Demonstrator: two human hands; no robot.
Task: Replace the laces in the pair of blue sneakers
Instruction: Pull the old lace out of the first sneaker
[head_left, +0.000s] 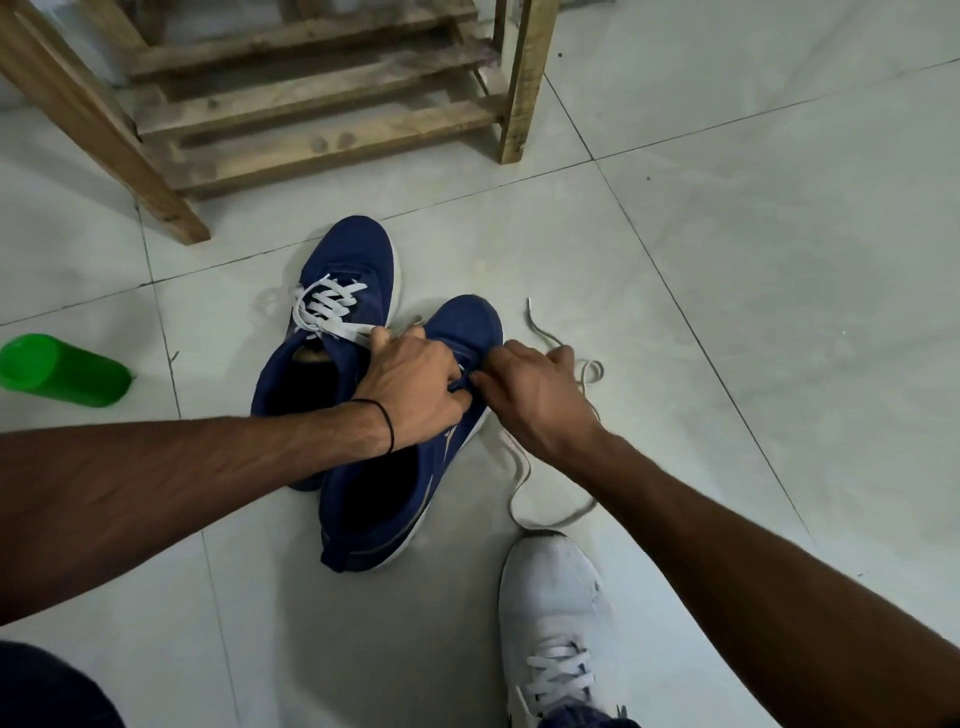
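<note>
1. Two blue sneakers (374, 499) stand touching on the floor (727, 260). The far sneaker (358, 249) has white lacing, and the near sneaker (467, 322) shows none.
2. On the left hand (410, 384), the fingers curl on the near sneaker's eyelet edge. The right hand (535, 400) pinches at the same spot, probably the loose lace (522, 467), which trails beside it.
3. Risk, I think: the lace twists or skips an eyelet, because the hands hide the holes.
4. Count: two sneakers, one loose lace, one green bottle (62, 371), one wooden rack (311, 104), one white shoe (556, 597).
</note>
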